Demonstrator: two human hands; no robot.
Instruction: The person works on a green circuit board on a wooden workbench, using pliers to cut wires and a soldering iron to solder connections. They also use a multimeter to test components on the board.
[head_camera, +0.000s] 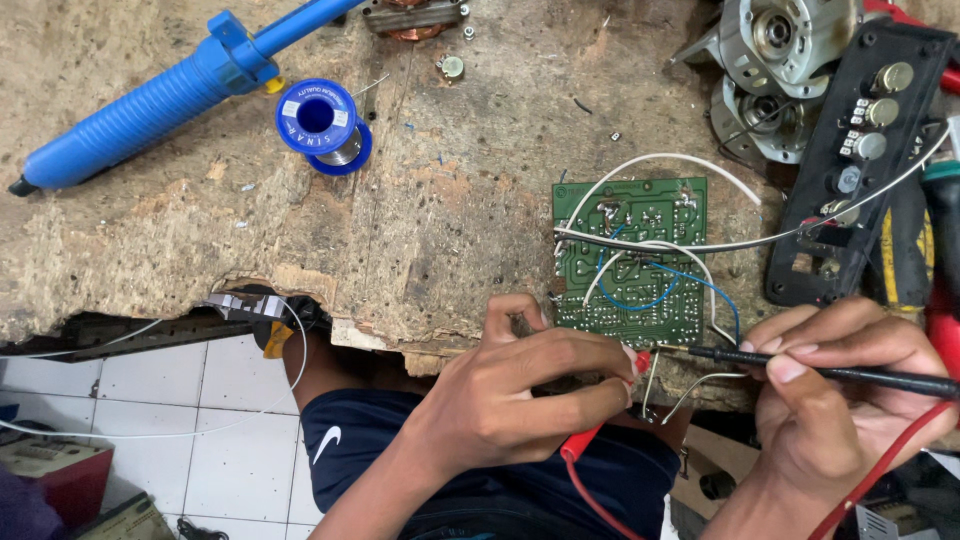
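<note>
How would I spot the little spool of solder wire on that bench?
Start at the worn wooden workbench and find the long blue plastic desoldering pump lying at its far left. Just right of its handle sits the small blue spool of solder wire, the only round blue reel wound with silvery wire.

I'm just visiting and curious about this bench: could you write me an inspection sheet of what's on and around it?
Surface: worn, chipped wooden bench, edge broken away near the person.
Job's things: green circuit board at the bench edge; red probe and black probe meet at its near edge.
Clutter: blue desoldering pump, solder spool, black control panel with knobs, metal motor parts.
Hands: left hand pinches the red probe; right hand holds the black probe like a pen.
Cables: white and blue wires cross the board; a red lead runs below the right hand.
Surroundings: white tiled floor below.
</note>
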